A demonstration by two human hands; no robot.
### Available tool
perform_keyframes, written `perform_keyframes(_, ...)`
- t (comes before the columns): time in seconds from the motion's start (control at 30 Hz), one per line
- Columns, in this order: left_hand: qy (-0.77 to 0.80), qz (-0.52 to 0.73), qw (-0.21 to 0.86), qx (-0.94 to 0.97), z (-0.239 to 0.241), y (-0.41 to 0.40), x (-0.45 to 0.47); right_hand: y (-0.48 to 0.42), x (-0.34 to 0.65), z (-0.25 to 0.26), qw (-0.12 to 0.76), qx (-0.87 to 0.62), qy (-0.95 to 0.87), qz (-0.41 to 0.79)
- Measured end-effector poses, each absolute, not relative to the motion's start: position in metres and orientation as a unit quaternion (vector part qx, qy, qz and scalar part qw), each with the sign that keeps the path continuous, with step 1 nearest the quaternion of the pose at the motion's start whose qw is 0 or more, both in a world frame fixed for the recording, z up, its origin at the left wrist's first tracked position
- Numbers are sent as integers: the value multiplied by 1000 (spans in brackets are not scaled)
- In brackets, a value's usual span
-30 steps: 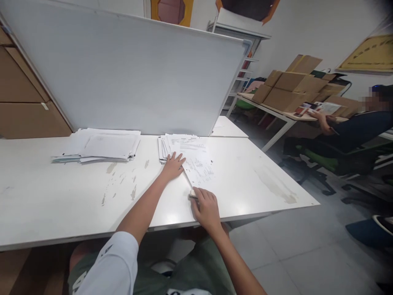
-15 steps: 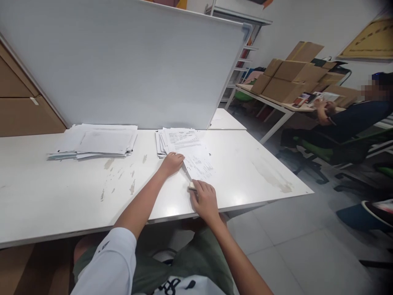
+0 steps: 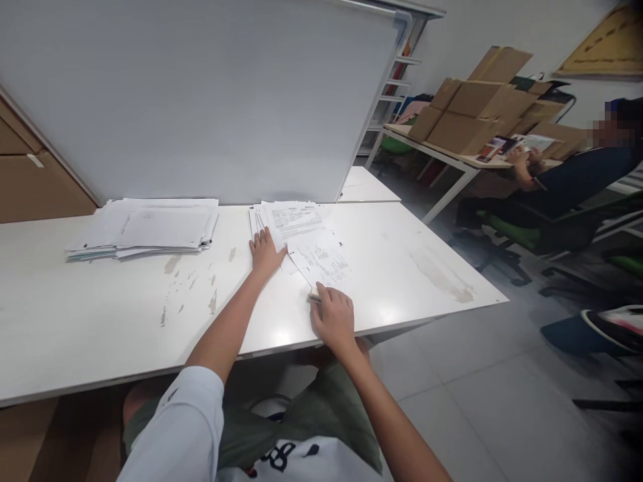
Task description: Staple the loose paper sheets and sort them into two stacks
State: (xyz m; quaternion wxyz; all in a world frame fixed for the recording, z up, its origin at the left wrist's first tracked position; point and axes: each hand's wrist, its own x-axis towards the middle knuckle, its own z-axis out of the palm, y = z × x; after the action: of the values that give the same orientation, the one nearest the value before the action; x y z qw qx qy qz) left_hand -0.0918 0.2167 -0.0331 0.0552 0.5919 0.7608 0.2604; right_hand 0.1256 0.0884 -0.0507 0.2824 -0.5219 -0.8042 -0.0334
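partly, the white table (image 3: pixel 115 314) is cut off at left, the whiteboard (image 3: pixel 216 107) at top. on the table, printed sheets (image 3: pixel 306 227) are covered along one side by the left hand (image 3: pixel 264 254), fingers spread, nothing gripped. in the curled right hand (image 3: pixel 334 314), a small pale object (image 3: pixel 315 294) is held by the sheets' near corner, too covered to be identified.

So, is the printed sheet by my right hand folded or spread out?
Spread out: the printed sheet lies open, its print facing up and no fold showing, its near corner close to your right hand.
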Motion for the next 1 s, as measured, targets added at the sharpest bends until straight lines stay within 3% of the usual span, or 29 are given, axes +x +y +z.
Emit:
perform_keyframes(0.5, 694, 314, -44, 647, -31, 211, -90, 86, 129, -44, 276, -508, -816, -24)
perform_keyframes(0.63, 585, 424, 50, 689, -31, 210, -94, 85, 129, -44, 283, -503, -817, -11)
perform_keyframes(0.77, 574, 543, 187, 584, -31, 212, -98, 85, 130, -42, 289, -497, -818, 2)
perform_keyframes(0.9, 568, 535, 311, 542, -33, 216, -97, 86, 130, -40, 293, -495, -818, 6)
perform_keyframes(1.0, 559, 523, 344, 543, -34, 219, -96, 86, 129, -39, 292, -493, -819, 7)
